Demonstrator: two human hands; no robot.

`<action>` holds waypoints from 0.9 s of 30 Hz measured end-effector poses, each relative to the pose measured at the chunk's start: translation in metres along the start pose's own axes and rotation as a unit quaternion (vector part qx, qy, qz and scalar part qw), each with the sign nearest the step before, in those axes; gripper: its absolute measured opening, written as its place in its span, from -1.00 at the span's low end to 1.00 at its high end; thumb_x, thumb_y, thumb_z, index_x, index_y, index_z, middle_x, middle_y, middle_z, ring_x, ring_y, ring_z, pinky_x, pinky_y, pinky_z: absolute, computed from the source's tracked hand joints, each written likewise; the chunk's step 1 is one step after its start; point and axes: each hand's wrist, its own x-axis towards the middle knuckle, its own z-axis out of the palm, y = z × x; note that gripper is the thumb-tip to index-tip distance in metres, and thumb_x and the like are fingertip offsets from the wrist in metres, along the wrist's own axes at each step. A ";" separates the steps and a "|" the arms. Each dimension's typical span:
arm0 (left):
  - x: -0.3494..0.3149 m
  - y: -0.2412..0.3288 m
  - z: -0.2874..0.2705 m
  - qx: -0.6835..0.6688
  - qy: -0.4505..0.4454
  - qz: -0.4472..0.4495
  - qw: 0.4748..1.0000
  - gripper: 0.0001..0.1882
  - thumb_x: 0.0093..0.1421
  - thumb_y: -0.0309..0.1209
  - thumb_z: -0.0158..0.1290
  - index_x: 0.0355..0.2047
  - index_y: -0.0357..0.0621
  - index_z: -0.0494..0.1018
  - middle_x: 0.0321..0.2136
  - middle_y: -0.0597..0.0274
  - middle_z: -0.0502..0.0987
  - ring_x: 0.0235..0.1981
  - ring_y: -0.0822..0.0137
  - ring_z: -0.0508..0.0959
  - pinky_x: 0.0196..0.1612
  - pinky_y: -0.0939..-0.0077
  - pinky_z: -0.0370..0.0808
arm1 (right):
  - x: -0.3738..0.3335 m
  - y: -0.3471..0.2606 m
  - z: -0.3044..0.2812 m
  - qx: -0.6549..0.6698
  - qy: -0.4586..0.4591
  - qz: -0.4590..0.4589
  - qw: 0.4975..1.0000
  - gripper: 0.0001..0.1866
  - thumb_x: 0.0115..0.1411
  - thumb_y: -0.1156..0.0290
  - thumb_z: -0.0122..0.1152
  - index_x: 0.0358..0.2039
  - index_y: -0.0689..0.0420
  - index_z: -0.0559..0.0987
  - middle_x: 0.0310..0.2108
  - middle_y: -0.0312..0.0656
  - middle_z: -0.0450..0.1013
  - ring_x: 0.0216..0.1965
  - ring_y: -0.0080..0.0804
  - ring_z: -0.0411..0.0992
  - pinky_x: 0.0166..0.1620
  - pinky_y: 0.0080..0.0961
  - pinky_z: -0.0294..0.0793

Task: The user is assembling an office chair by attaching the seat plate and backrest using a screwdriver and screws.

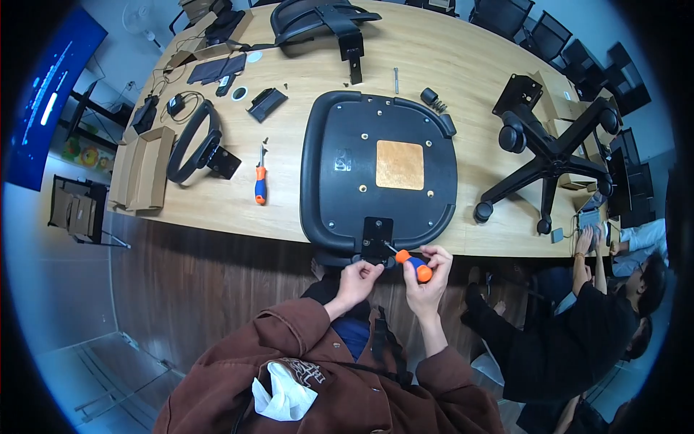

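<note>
An upturned black chair seat (347, 210) lies at the table's near edge, its underside showing a tan square panel (400, 165). A black metal bracket (378, 230) rests on its near rim, joined to a dark part that hangs past the table edge. My right hand (428, 288) is closed round the handle of an orange-and-blue screwdriver (413, 265), whose shaft points at the bracket. Just below the bracket my left hand (358, 283) is closed, thumb and fingertips together by the dark part; whatever they pinch is too small to make out.
Left of the seat lie a second screwdriver (260, 184), a black armrest (195, 148) and an open cardboard box (148, 170). A chair backrest (311, 22) lies at the far side. To the right is a wheeled chair base (553, 165); people sit beyond it.
</note>
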 end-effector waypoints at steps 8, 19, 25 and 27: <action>-0.002 0.017 0.002 -0.108 -0.251 -0.137 0.952 -0.55 0.44 -0.04 0.09 -0.27 -0.23 0.61 -0.46 0.34 0.62 -0.50 0.53 0.56 -0.37 0.58 0.51 | -0.027 0.002 0.027 0.229 0.021 0.052 0.972 -0.51 0.31 0.64 -0.05 0.24 0.20 0.21 0.03 0.03 0.43 0.06 -0.16 0.49 0.21 -0.21 0.46; -0.004 0.060 0.000 -0.677 -0.347 -0.289 0.581 -0.54 0.52 -0.05 -0.11 0.14 -0.14 0.46 0.12 0.18 0.57 0.20 0.28 0.53 0.32 0.26 0.40 | -0.024 -0.033 0.031 -0.224 0.142 0.007 0.964 -0.50 -0.14 0.38 0.70 -0.35 0.17 0.45 -0.26 -0.10 0.51 -0.13 -0.11 0.53 -0.06 -0.20 0.47; 0.002 0.042 0.013 -0.716 -0.407 -0.232 0.518 -0.67 0.51 -0.18 -0.04 0.12 -0.08 0.48 0.03 0.24 0.59 0.08 0.28 0.58 0.27 0.23 0.45 | -0.018 -0.063 0.029 0.001 0.105 0.088 0.991 -0.58 -0.02 0.48 0.58 -0.21 0.24 0.52 -0.14 -0.04 0.54 -0.01 -0.14 0.51 0.07 -0.28 0.48; -0.005 0.048 0.018 -0.703 -0.337 -0.260 0.570 -0.69 0.50 -0.18 -0.03 0.11 -0.03 0.48 0.01 0.25 0.59 0.06 0.28 0.57 0.25 0.17 0.45 | -0.024 -0.060 0.013 -0.021 0.041 0.069 0.997 -0.60 0.04 0.59 0.50 -0.10 0.26 0.58 -0.05 0.00 0.58 0.02 -0.12 0.57 0.13 -0.30 0.52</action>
